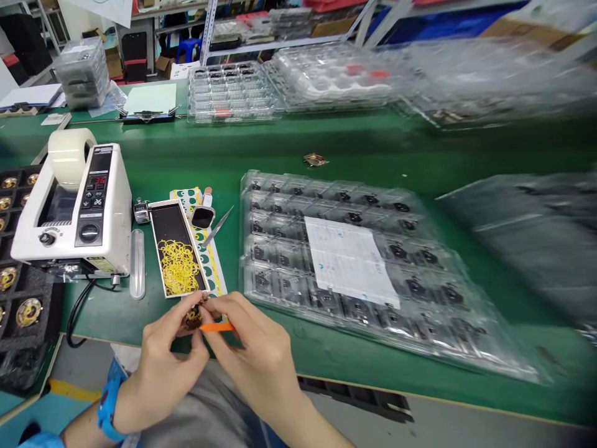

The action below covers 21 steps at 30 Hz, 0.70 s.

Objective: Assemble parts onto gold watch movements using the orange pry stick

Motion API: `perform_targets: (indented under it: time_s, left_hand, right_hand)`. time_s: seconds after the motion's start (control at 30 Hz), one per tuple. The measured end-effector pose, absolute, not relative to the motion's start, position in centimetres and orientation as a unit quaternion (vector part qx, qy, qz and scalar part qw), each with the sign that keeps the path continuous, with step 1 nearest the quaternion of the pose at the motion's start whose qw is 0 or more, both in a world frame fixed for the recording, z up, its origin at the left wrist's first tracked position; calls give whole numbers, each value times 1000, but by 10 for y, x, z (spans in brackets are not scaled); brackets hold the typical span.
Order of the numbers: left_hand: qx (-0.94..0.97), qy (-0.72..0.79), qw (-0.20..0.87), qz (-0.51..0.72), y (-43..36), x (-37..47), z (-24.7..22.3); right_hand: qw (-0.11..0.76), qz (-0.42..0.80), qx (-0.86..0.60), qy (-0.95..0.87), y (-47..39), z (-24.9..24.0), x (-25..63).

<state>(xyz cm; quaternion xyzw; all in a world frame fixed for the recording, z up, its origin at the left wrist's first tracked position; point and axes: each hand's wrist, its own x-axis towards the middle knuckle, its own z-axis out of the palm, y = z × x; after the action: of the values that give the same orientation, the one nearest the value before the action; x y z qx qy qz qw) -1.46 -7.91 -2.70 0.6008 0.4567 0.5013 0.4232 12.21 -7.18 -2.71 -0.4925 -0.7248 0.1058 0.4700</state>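
Above the table's front edge, my left hand (170,364) pinches a small round watch movement (193,317), dark with gold parts, between thumb and fingertips. My right hand (254,354) is closed around a slim orange tool (218,326); its tip meets the movement, and the rest is hidden in the fingers. Fingertips of the right hand also rest at the movement's upper edge. Just beyond the hands lies a white-rimmed box (158,249) of thin yellow rings (178,267). Beside it are a strip of perforated card (212,261), metal tweezers (218,227) and a smartwatch-like piece (203,216).
On the left stands a tape dispenser (105,205), with a black foam tray (46,305) of gold movements near it. A clear blister tray (298,292) with a paper sheet (349,258) covers the middle right. More clear trays (326,74) line the back ledge.
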Motion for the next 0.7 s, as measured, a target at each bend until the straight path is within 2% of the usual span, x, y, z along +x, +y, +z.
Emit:
perform_targets:
  time_s: [0.13,0.27,0.33,0.5,0.6,0.7]
  left_hand:
    - [569,481,450,492,-76,-20,-33]
    - [483,503,520,494,-69,-26,-35]
    - [435,509,552,498,-68,-31,-36]
    - [365,508,594,506,-68,-48,-46]
    - [353,502,616,494,-68,-56,-47]
    - [344,511,617,490,-67,-57,-38]
  right_hand:
    - [481,265,-446,-707,-66,-20,123]
    - [447,454,-465,-615,-47,-10,130]
    - [410,471,-496,-603,-30,-11,133]
    - [334,422,-533,-653,3,-27,133]
    - [335,442,-507,-660,-6,-21,130]
    - [386,448,-469,-656,-30,-3,139]
